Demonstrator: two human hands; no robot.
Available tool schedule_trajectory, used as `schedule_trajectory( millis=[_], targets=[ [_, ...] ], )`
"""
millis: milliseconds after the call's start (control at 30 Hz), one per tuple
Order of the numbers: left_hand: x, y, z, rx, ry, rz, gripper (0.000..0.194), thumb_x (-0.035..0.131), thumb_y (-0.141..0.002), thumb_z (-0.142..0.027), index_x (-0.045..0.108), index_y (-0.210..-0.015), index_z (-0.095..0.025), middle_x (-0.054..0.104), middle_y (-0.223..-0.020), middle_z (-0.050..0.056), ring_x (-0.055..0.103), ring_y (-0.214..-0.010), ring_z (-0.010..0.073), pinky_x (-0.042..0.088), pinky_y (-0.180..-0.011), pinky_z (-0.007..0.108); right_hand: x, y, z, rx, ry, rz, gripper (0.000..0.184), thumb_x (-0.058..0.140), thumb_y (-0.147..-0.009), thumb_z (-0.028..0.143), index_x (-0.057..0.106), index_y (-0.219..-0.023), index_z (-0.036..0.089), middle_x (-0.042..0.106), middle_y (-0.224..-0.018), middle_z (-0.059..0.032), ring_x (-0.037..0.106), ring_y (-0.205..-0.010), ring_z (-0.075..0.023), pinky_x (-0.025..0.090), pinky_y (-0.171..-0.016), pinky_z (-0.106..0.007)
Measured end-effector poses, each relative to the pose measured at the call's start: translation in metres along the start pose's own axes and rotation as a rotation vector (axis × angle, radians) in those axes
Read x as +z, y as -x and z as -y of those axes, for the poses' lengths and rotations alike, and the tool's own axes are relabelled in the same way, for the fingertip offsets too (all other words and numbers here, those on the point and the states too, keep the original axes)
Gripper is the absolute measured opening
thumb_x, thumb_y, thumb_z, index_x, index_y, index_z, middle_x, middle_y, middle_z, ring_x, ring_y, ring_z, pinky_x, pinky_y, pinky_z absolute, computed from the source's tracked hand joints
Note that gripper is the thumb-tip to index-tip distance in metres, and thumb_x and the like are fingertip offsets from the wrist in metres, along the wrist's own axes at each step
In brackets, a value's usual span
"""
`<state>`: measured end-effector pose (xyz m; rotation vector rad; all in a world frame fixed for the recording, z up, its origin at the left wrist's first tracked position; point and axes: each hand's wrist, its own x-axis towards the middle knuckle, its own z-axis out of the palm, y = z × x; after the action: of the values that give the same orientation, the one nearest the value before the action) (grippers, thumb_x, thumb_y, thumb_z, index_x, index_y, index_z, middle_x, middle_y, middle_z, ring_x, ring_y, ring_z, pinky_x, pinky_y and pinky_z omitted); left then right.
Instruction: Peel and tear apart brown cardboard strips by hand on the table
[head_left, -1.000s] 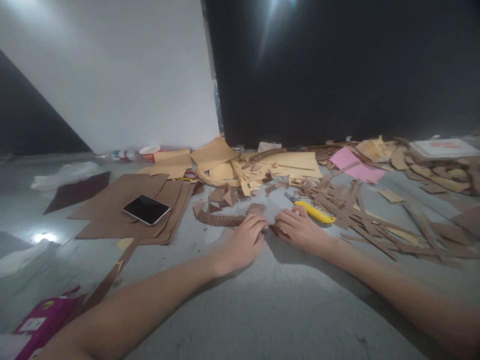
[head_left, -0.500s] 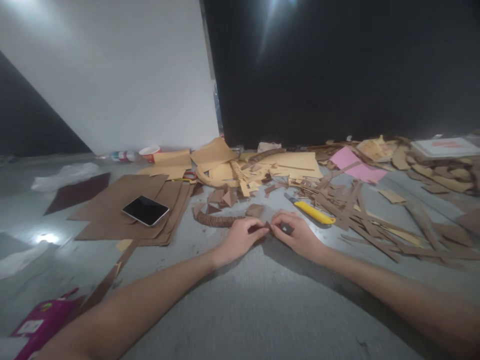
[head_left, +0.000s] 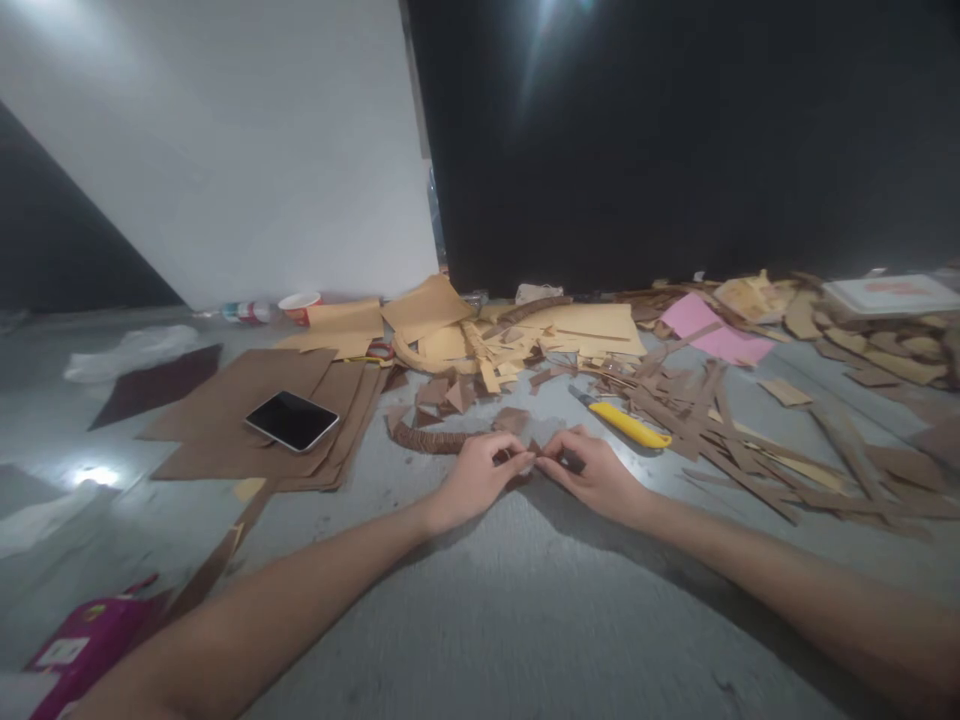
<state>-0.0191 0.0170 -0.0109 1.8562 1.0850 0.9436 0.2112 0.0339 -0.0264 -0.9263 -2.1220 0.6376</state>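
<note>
My left hand [head_left: 480,480] and my right hand [head_left: 592,470] meet fingertip to fingertip above the grey surface. Both are closed in a pinch around a small brown piece of cardboard [head_left: 535,449], mostly covered by the fingers. Just behind my left hand lies a curved, ribbed brown strip [head_left: 427,438], its right end hidden by that hand. A flat brown scrap [head_left: 511,420] rests beyond the fingertips. To the right of my right hand lies a yellow utility knife [head_left: 628,424] with its blade pointing away to the left.
A phone [head_left: 292,420] lies on stacked brown cardboard sheets [head_left: 217,455] at left. Cut brown strips [head_left: 750,450] spread over the right side. Yellow paper pieces [head_left: 585,328], a pink sheet [head_left: 712,328] and a paper cup [head_left: 298,306] stand or lie farther back. A magenta pouch [head_left: 94,640] is lower left.
Both hands keep pinching in the same place. The fingertips have shifted slightly, with a little more of the small brown piece showing above them.
</note>
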Motion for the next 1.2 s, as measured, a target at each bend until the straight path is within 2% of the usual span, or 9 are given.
schedule_trajectory(
  millis=[200, 433, 633, 833, 1000, 1100, 1200],
  targets=[
    [0.001, 0.001, -0.005, 0.04, -0.07, -0.027, 0.037, 0.064, -0.106, -0.044, 0.069, -0.079, -0.019, 0.073, -0.081, 0.003, 0.065, -0.08, 0.0188, 0.048, -0.081, 0.031, -0.002, 0.002, -0.001, -0.01, -0.043, -0.011, 0.025, 0.067, -0.105, 0.038, 0.071, -0.084, 0.024, 0.073, -0.077, -0.0025, 0.064, -0.075, -0.0196, 0.052, -0.069, -0.032],
    [0.003, 0.005, -0.007, 0.1, -0.19, -0.042, 0.038, 0.059, -0.109, -0.041, 0.066, -0.078, -0.02, 0.07, -0.085, 0.003, 0.064, -0.088, 0.0198, 0.048, -0.088, 0.033, 0.002, 0.006, 0.001, -0.08, -0.011, -0.086, 0.028, 0.067, -0.103, 0.036, 0.065, -0.077, 0.025, 0.067, -0.071, -0.0032, 0.063, -0.074, -0.0207, 0.053, -0.065, -0.033],
    [0.003, 0.004, -0.005, 0.089, -0.192, -0.051, 0.032, 0.063, -0.107, -0.035, 0.066, -0.079, -0.019, 0.069, -0.083, 0.002, 0.064, -0.083, 0.0181, 0.047, -0.085, 0.031, 0.0, 0.002, 0.002, -0.092, -0.008, -0.051, 0.023, 0.064, -0.104, 0.033, 0.065, -0.083, 0.024, 0.07, -0.073, -0.0023, 0.062, -0.073, -0.0197, 0.052, -0.067, -0.033],
    [0.003, 0.003, -0.007, 0.096, -0.18, -0.043, 0.034, 0.062, -0.107, -0.039, 0.067, -0.08, -0.019, 0.07, -0.084, 0.003, 0.063, -0.081, 0.0182, 0.048, -0.084, 0.031, -0.003, 0.002, 0.001, -0.08, -0.004, -0.025, 0.026, 0.061, -0.107, 0.037, 0.065, -0.085, 0.025, 0.071, -0.075, -0.0023, 0.064, -0.072, -0.0197, 0.051, -0.068, -0.034],
    [0.004, 0.003, -0.004, 0.103, -0.194, -0.036, 0.032, 0.062, -0.106, -0.038, 0.067, -0.081, -0.019, 0.07, -0.085, 0.003, 0.063, -0.082, 0.0185, 0.048, -0.084, 0.031, -0.001, 0.0, -0.001, -0.08, -0.022, 0.05, 0.028, 0.06, -0.108, 0.041, 0.067, -0.086, 0.026, 0.073, -0.075, -0.0009, 0.064, -0.07, -0.0196, 0.053, -0.072, -0.037],
    [0.004, 0.001, -0.003, 0.076, -0.187, -0.059, 0.028, 0.064, -0.104, -0.035, 0.068, -0.081, -0.019, 0.071, -0.084, 0.003, 0.064, -0.081, 0.018, 0.047, -0.082, 0.03, -0.021, -0.013, 0.014, -0.087, -0.01, 0.077, 0.028, 0.058, -0.109, 0.041, 0.071, -0.089, 0.025, 0.077, -0.084, -0.0035, 0.069, -0.077, -0.0221, 0.055, -0.077, -0.04],
    [0.004, 0.0, -0.002, 0.037, -0.17, -0.076, 0.027, 0.063, -0.103, -0.034, 0.069, -0.082, -0.018, 0.071, -0.083, 0.003, 0.063, -0.079, 0.0175, 0.046, -0.079, 0.029, -0.068, -0.03, 0.045, -0.08, -0.001, -0.118, 0.032, 0.055, -0.111, 0.041, 0.074, -0.094, 0.022, 0.077, -0.091, -0.0062, 0.072, -0.085, -0.023, 0.058, -0.08, -0.038]
  ],
)
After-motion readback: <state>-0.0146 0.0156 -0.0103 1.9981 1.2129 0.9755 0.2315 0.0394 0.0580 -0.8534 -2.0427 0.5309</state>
